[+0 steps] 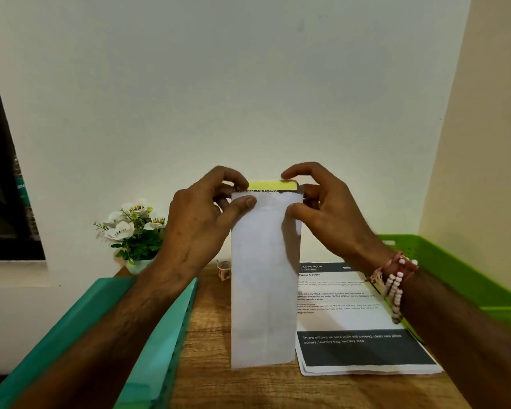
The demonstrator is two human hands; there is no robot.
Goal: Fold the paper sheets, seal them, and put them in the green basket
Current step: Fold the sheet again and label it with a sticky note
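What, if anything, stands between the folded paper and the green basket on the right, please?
Nothing visible blocks it. The left hand and right hand hold the paper up; the basket sits open at the right. Only flat printed sheets lie between, and the right forearm crosses its near rim.

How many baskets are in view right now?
2. A teal basket is at the left, partly under the left forearm. A bright green basket is at the right, behind the right wrist. The frame edges cut both off.

Probably a home: wooden table (219,335), potted flowers (136,228), plain wall (248,84).
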